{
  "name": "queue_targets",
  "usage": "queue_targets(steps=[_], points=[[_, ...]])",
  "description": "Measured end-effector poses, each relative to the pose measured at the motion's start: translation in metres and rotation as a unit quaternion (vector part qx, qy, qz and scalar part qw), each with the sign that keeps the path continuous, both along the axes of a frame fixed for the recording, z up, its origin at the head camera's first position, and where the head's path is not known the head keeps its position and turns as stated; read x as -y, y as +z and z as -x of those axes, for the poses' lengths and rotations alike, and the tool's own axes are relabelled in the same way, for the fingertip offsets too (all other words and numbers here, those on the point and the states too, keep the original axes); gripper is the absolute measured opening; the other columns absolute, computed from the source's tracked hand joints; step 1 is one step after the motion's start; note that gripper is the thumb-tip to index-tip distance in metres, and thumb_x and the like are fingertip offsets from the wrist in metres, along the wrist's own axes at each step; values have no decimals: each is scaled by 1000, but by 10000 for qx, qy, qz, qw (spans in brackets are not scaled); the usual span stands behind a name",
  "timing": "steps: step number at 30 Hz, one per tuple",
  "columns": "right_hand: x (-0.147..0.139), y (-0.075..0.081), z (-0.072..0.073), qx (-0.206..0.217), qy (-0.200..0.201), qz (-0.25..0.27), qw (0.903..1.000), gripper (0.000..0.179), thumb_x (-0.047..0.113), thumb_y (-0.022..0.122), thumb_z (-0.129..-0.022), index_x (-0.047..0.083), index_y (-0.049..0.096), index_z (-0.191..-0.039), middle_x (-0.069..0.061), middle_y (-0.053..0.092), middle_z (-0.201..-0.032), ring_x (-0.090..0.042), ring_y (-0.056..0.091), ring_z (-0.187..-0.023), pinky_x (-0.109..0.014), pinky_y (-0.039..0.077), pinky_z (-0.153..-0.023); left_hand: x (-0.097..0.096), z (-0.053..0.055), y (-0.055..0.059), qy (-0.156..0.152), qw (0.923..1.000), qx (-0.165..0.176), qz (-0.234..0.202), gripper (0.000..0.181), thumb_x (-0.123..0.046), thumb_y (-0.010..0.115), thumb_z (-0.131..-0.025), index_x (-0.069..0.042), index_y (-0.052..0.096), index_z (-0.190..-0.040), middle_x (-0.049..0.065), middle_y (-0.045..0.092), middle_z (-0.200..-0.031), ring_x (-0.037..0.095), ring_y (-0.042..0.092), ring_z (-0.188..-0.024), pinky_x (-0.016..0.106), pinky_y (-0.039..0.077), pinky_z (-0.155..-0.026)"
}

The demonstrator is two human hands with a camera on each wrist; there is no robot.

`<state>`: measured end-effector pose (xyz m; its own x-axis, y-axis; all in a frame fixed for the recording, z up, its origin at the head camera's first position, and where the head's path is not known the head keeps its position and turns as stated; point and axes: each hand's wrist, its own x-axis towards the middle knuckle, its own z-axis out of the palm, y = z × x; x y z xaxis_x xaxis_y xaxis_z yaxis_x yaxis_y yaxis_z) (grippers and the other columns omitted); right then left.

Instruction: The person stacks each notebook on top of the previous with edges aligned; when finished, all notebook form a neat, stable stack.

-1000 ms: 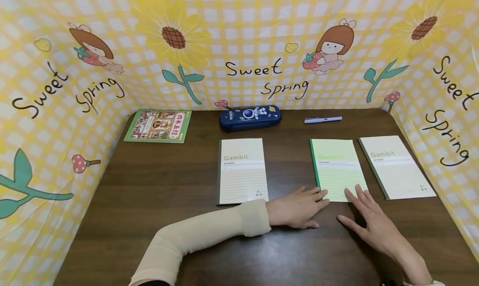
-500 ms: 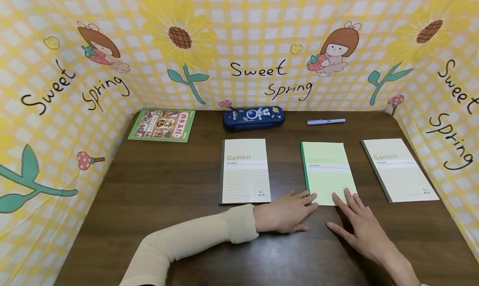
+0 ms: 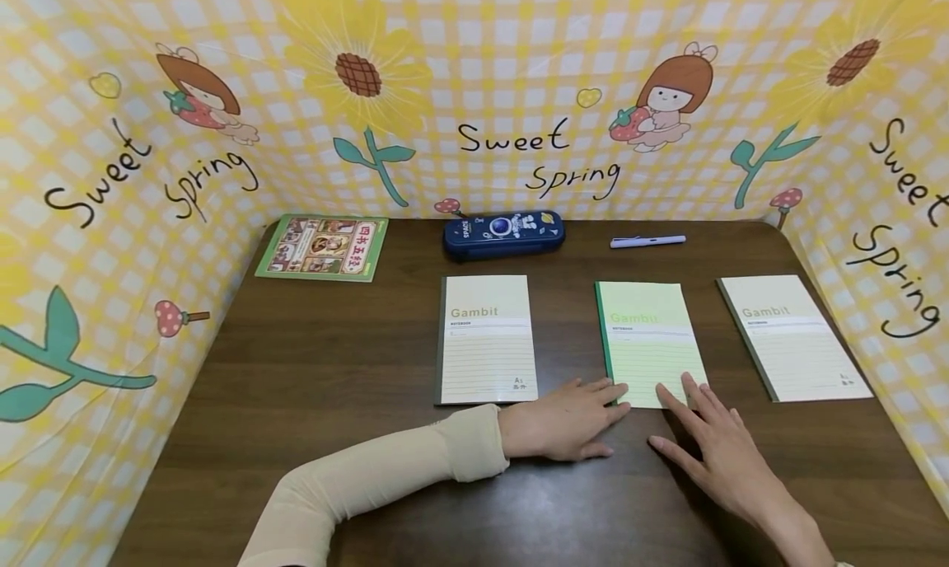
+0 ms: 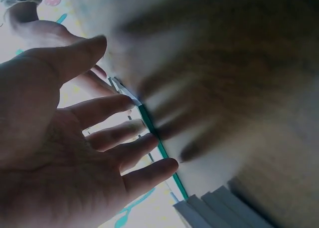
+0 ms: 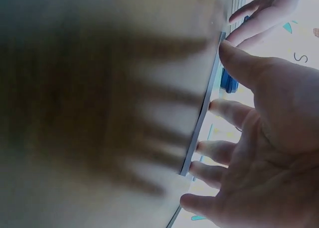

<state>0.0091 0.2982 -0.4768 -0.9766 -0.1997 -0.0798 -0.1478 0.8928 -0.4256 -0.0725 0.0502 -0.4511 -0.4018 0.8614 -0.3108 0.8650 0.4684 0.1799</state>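
Note:
A green-covered notebook (image 3: pixel 651 349) lies flat on the dark wooden table (image 3: pixel 334 344), its green spine to the left. My left hand (image 3: pixel 565 423) has its fingertips at the notebook's lower left corner. On the lower right part of its cover rest the fingertips of my right hand (image 3: pixel 722 452). Both hands have their fingers spread and fairly straight. The left wrist view shows the green spine (image 4: pixel 164 150) along the left fingertips. To the left lies a white notebook (image 3: pixel 485 344) with a grey spine, and a similar white notebook (image 3: pixel 793 340) lies to the right.
Along the back of the table are a green picture book (image 3: pixel 320 248), a dark blue pencil case (image 3: pixel 504 233) and a lavender pen (image 3: pixel 647 241). A yellow checked cloth (image 3: pixel 504 48) walls the table at the back and both sides.
Both hands and the green notebook have moved left, toward the left white notebook. Most of that shift came in the first half second; since then the hands have stayed nearly still. The view also shifted slightly.

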Motion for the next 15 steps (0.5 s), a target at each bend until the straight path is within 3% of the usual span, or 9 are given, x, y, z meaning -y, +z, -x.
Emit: queue_targets(steps=[4, 7, 9, 11, 15], points=[[-2, 4, 8, -398, 47, 114, 9991, 64, 41, 73, -98, 10, 56, -151, -34, 41, -159, -62, 41, -140, -83, 34, -102, 0, 8, -4, 247, 9960, 509, -695, 63, -50, 52, -108, -16, 43, -160, 7, 37, -169, 19, 40, -155, 37, 42, -122], [-6, 8, 17, -507, -3, 300, 9983, 58, 37, 71, -100, 4, 59, -146, -32, 51, -150, -60, 48, -132, -77, 41, -99, -2, 13, -8, 705, 9824, 905, -1474, 58, -45, 54, -108, -13, 49, -156, 10, 48, -161, 19, 50, -146, 31, 44, -119], [-9, 10, 22, -524, -78, 486, 9974, 55, 35, 69, -101, 2, 59, -144, -31, 55, -145, -57, 52, -129, -74, 45, -96, -3, 16, -10, 1102, 9658, 1170, -2034, 53, -41, 56, -108, -12, 54, -152, 10, 55, -153, 19, 57, -138, 27, 47, -114], [-12, 12, 26, -613, -172, 662, 9958, 51, 32, 69, -102, 0, 60, -142, -29, 58, -141, -53, 57, -125, -70, 49, -93, -6, 17, -11, 1522, 9439, 1455, -2543, 49, -37, 59, -107, -11, 58, -147, 9, 61, -145, 17, 63, -124, 22, 50, -104], [-21, 17, 35, -649, -441, 1030, 9916, 52, 28, 67, -103, -3, 57, -143, -31, 57, -142, -52, 59, -123, -63, 57, -88, -11, 19, -6, 2461, 8870, 2273, -3179, 50, -34, 65, -104, -9, 58, -147, 14, 61, -142, 22, 68, -116, 18, 53, -92]])
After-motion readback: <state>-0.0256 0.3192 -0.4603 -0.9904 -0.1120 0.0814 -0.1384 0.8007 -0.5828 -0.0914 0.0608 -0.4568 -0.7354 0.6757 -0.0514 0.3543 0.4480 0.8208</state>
